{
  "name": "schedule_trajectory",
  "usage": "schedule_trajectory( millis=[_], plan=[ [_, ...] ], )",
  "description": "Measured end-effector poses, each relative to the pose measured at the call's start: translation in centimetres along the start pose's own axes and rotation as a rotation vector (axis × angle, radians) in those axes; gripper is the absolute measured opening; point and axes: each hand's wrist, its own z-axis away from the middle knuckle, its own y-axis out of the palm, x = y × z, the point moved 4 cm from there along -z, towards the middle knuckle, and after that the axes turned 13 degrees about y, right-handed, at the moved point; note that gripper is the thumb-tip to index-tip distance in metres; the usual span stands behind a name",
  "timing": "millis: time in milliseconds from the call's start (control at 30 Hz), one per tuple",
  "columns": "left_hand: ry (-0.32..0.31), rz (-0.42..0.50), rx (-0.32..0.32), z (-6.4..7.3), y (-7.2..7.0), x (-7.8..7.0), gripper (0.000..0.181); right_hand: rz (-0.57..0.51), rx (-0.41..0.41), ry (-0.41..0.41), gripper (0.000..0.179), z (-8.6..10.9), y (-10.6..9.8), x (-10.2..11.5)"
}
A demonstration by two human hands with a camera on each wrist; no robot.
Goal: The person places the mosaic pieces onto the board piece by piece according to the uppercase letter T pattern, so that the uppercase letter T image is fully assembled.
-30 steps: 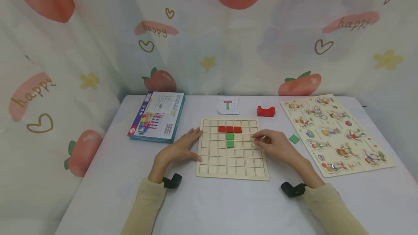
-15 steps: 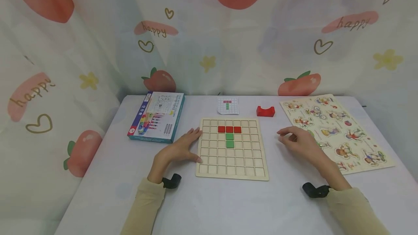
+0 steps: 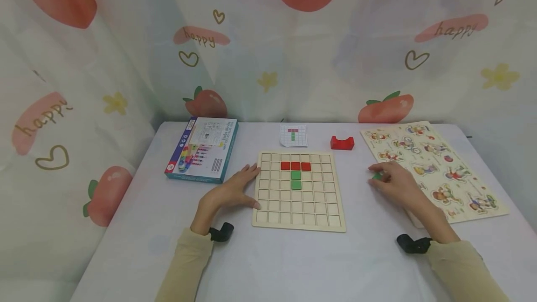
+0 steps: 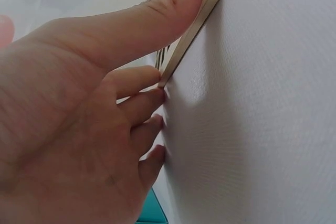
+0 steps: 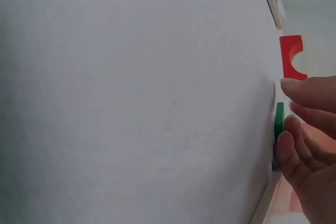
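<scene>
My left hand point(image 3: 230, 190) rests against the left edge of the wooden grid board point(image 3: 272, 220), fingers spread and thumb apart. In the left wrist view the thumb point(image 4: 142, 27) lies along the board's edge. On the board, a row of red tiles point(image 3: 295, 166) sits above two green tiles point(image 3: 296, 180). At the right, my right hand point(image 3: 396, 183) is over a loose green tile point(image 3: 377, 175), partly hidden by the fingers. The right wrist view shows fingertips point(image 5: 286, 142) touching this tile point(image 5: 279, 116), with a gap between the top digit and the tile.
Behind the board lie a pattern card point(image 3: 293, 135) and a red arch block point(image 3: 342, 143). A boxed toy point(image 3: 201, 150) stands at the left. A wooden picture puzzle point(image 3: 434, 171) lies at the right, under part of the right forearm. A printed curtain hangs behind the table.
My right hand has left the board's right edge and moved right to the loose green tile, where its fingers now touch it. The left hand and the tiles on the board stay put.
</scene>
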Motion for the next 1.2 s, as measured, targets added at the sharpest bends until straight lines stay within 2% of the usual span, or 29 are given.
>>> schedule_trajectory(
  millis=[167,633,900,1033,1200],
  plan=[
    [0.0,0.002,0.0,-0.07,0.02,0.06,0.108,0.015,0.012,-0.013,0.036,-0.1,-0.43,-0.32],
    [-0.007,-0.006,-0.001,-0.07,0.01,-0.06,0.108,0.038,0.1,0.043,0.035,-0.61,-0.75,-0.5],
    [-0.007,-0.005,0.0,-0.17,0.01,-0.05,0.107,-0.012,0.142,0.096,0.038,-0.08,-0.56,-0.2],
    [-0.008,-0.001,0.005,-0.15,0.04,0.03,0.107,-0.01,0.12,0.073,0.037,0.15,-0.43,0.12],
    [-0.013,-0.002,0.01,-0.09,0.08,0.04,0.107,0.001,0.067,0.015,0.027,0.25,-0.28,0.38]
  ],
)
